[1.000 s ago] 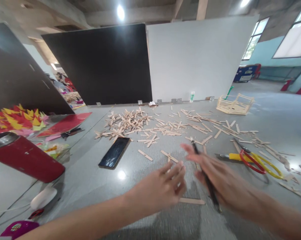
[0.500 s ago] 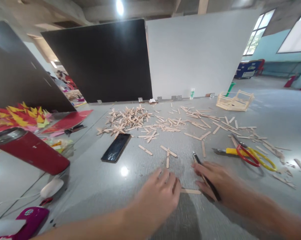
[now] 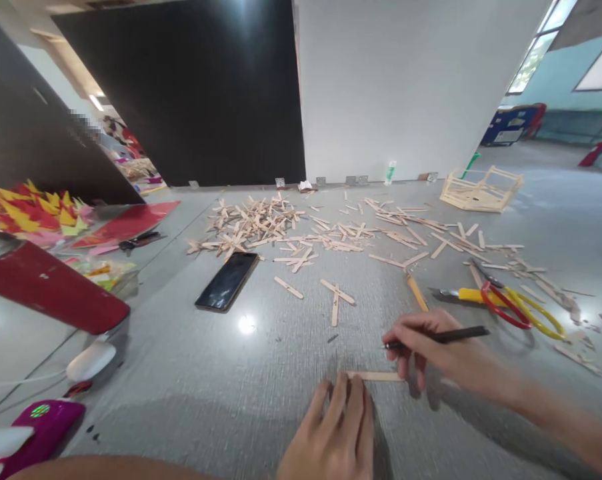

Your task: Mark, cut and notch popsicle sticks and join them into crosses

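Observation:
My left hand (image 3: 333,430) rests on the table with its fingers stretched forward. Its fingertips touch the left end of a craft stick (image 3: 381,377) lying crosswise. My right hand (image 3: 425,347) holds a black pen (image 3: 461,335) between thumb and fingers, its tip pointing left above the table. The lower fingers of that hand are by the stick's right end. Just beyond them lies a thin orange-yellow rod (image 3: 417,293). Two craft sticks (image 3: 336,303) form a T ahead of my left hand, and a single stick (image 3: 289,287) lies to their left.
Craft sticks (image 3: 253,223) lie piled and scattered across the back. A phone (image 3: 227,282) is at left, near a red tumbler (image 3: 55,287) and white mouse (image 3: 91,360). Yellow-handled pliers (image 3: 471,295) and scissors (image 3: 507,304) lie at right. A stick frame (image 3: 481,192) stands by the panels.
My left hand has drawn back toward me, onto the stick's left end. My right hand has turned, so the pen now lies nearly level. The view has tilted down a little.

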The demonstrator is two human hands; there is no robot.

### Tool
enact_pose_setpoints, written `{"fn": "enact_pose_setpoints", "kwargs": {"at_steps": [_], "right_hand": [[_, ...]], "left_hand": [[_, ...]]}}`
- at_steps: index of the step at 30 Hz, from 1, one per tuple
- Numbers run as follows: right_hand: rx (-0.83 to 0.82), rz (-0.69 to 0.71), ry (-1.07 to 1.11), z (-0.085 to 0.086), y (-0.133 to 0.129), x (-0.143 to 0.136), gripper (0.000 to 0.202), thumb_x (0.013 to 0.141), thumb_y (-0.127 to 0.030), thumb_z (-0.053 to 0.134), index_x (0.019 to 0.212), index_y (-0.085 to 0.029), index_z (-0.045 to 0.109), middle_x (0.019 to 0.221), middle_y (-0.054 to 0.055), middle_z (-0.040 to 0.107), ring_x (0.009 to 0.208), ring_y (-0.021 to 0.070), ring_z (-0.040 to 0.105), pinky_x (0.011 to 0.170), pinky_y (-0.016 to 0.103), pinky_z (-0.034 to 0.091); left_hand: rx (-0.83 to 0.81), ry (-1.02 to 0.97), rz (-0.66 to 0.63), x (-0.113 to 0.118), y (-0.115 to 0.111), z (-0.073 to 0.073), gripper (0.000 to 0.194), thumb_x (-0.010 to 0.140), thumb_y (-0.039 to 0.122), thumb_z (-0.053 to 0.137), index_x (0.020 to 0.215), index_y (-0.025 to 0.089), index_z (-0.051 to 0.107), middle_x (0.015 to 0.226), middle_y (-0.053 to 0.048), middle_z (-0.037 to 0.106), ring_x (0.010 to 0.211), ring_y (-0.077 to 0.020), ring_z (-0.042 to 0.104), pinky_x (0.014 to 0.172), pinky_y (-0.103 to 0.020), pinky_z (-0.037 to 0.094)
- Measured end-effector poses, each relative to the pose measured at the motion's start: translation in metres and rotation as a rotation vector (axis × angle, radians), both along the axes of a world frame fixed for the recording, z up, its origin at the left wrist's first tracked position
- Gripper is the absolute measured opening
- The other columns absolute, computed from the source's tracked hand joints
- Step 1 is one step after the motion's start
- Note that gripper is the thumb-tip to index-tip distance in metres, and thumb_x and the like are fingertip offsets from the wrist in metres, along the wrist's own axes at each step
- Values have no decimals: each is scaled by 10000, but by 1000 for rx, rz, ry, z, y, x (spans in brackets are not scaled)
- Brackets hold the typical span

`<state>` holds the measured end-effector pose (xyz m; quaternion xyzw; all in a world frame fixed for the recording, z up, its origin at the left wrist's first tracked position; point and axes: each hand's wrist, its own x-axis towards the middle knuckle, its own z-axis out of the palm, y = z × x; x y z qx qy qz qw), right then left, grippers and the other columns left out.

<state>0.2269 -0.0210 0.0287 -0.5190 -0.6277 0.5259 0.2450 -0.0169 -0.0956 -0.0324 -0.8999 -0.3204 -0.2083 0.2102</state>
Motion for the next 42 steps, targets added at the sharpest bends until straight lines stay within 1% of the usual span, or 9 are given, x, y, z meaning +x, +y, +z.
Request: {"fn": "enact_pose_setpoints", "kwargs": {"at_steps": [4, 7, 9, 12, 14, 17, 24, 31, 42], "right_hand": [[-182, 64, 109, -8, -8, -17, 343, 937, -496, 694, 819, -182, 624, 661, 6, 714, 526, 118, 652, 515, 232, 562], [-239, 65, 105, -9, -10, -22, 281, 905, -404, 750, 807, -177, 617, 654, 3, 725, 530, 87, 622, 525, 191, 536], [-214, 57, 73, -10, -9, -24, 270, 876, -362, 785, 782, -179, 610, 635, 1, 725, 531, 87, 627, 513, 174, 518], [-149, 46, 47, -14, -7, -27, 340, 896, -428, 766, 724, -184, 602, 590, 2, 700, 498, 106, 643, 463, 177, 508], [-102, 26, 27, -19, -6, -29, 390, 925, -455, 730, 682, -192, 576, 526, -29, 632, 419, 94, 596, 394, 166, 450], [-41, 27, -12, -24, -6, -29, 417, 961, -404, 702, 639, -194, 539, 494, -60, 565, 370, 58, 530, 377, 144, 372], [33, 64, -54, -30, -8, -25, 427, 985, -342, 673, 625, -209, 484, 489, -76, 547, 364, 54, 525, 380, 145, 352], [68, 80, -92, -26, -8, -25, 437, 999, -340, 644, 607, -209, 499, 452, -70, 544, 351, 55, 513, 384, 150, 352], [58, 74, -122, -26, -8, -25, 428, 1000, -354, 630, 615, -211, 511, 432, -73, 531, 337, 59, 520, 376, 146, 359]], "left_hand": [[-21, -33, 7, 0, 0, 1, 295, 1023, 181, 523, 1218, 60, 708, 1221, -134, 768, 1122, -299, 695, 944, -398, 500], [-38, -42, -12, 0, -1, 0, 297, 1007, 207, 565, 1215, 52, 709, 1213, -136, 781, 1128, -315, 713, 954, -410, 510], [-35, -41, -21, 1, -2, -2, 308, 993, 227, 595, 1214, 46, 710, 1213, -139, 785, 1122, -323, 722, 951, -416, 515], [-21, -57, -22, 2, -2, -1, 308, 972, 228, 619, 1198, 43, 718, 1206, -148, 789, 1107, -330, 735, 952, -428, 519], [-20, -63, -18, 2, -3, 2, 309, 958, 223, 629, 1189, 41, 723, 1203, -158, 789, 1108, -334, 738, 967, -435, 516], [-20, -77, -6, 3, -2, 6, 316, 939, 210, 624, 1186, 41, 726, 1195, -167, 790, 1110, -339, 742, 989, -447, 510], [7, -73, -13, 5, 1, 7, 304, 919, 178, 603, 1157, 33, 725, 1162, -176, 798, 1089, -332, 747, 979, -466, 495], [22, -50, -43, 7, 2, 12, 305, 934, 125, 534, 1148, 0, 712, 1123, -181, 805, 1041, -305, 773, 979, -428, 487], [66, -18, -47, 6, 4, 17, 276, 951, 130, 493, 1064, 48, 731, 1038, -128, 829, 955, -268, 812, 882, -352, 574]]}}
